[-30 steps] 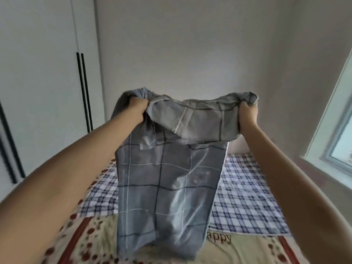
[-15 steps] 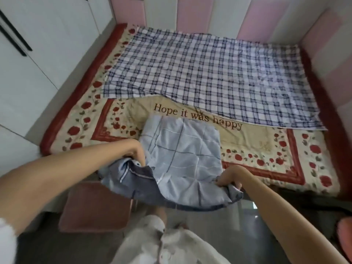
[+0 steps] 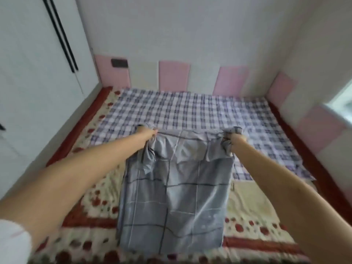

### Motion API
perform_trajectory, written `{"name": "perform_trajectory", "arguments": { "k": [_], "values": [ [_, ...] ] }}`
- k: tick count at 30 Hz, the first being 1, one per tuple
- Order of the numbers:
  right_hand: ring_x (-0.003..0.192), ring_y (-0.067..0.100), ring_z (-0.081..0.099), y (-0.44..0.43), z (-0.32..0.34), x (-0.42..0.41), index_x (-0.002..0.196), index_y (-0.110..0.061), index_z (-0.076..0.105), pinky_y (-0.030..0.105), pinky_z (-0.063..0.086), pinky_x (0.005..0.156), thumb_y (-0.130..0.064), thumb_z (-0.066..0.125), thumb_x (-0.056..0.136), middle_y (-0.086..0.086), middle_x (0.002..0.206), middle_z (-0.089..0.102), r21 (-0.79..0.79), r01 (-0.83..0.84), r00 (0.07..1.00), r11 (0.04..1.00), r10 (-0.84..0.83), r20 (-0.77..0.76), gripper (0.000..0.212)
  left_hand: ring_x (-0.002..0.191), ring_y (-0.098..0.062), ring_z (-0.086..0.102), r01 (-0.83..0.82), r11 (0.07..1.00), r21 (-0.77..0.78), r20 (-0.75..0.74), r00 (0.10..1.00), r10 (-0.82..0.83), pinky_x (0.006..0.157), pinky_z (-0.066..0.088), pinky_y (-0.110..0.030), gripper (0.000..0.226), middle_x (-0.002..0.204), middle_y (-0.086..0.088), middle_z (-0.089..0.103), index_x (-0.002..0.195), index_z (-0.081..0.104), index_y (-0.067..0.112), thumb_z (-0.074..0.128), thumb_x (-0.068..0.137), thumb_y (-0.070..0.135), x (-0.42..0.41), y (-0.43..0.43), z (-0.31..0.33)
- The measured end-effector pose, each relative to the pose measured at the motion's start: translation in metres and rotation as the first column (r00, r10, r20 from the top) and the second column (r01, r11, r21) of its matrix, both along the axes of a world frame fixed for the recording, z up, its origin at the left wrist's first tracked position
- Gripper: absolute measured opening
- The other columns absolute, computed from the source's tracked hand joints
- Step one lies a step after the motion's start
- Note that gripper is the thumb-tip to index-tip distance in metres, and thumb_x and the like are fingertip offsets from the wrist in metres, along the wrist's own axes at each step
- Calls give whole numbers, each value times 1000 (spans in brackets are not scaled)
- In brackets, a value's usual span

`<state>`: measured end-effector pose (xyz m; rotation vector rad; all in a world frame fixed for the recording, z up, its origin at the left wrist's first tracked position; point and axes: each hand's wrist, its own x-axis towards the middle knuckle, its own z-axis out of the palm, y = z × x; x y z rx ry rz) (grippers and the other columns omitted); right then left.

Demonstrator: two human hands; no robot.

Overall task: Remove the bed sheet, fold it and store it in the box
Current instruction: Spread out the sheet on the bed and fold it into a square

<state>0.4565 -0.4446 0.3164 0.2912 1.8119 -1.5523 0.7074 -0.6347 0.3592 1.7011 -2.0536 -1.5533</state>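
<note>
A grey-blue bed sheet (image 3: 177, 191) with thin dark and white grid lines hangs partly folded in front of me, its lower edge down by the bed's near side. My left hand (image 3: 147, 135) grips its upper left corner. My right hand (image 3: 235, 138) grips the upper right corner. Both arms reach out over the bed and the top edge is stretched between the hands. No box is in view.
A cream and red floral mattress cover (image 3: 99, 199) covers the bed, and a blue-white plaid cloth (image 3: 190, 113) lies over its far half. Pink and white wall pads (image 3: 173, 75) line the head. A white wardrobe (image 3: 38, 73) stands at the left; a window (image 3: 342, 103) is at the right.
Half a second ago both hands held the sheet low by the bed's near edge. They have since lifted it and stretched it forward over the bed. The view has tilted up.
</note>
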Motion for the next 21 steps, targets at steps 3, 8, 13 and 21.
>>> {"name": "perform_trajectory", "arguments": {
  "k": [3,8,13,21],
  "values": [
    [66,18,53,-111,235,-67,84,-19,52,23,48,52,2,41,89,9,86,57,-376,50,791,925,-266,-551,24,110,-34,56,-191,938,-291,-446,894,44,91,42,-34,50,120,-19,58,125,50,-7,57,93,29,-92,-82,185],
    [79,17,54,-153,508,-78,83,-19,52,27,45,72,7,43,81,-1,79,56,-713,-107,442,693,-609,-658,28,128,-31,42,-403,787,-466,-779,609,-149,108,32,-32,59,142,-15,43,138,38,0,58,92,31,-153,-152,406],
    [72,19,54,-127,547,-81,67,-20,53,33,50,70,6,51,68,-1,68,56,-764,-166,401,624,-664,-630,26,123,-30,47,-353,832,-429,-845,483,-231,106,38,-35,53,138,-13,48,138,41,3,58,92,26,-151,-159,452],
    [78,20,51,-93,388,-97,77,-18,56,24,44,62,-9,60,64,14,111,55,-552,39,564,833,-475,-676,16,101,-22,58,-129,960,-250,-795,594,-127,84,46,-29,39,113,-6,59,124,55,5,65,87,11,-134,-139,305]
  ]
}}
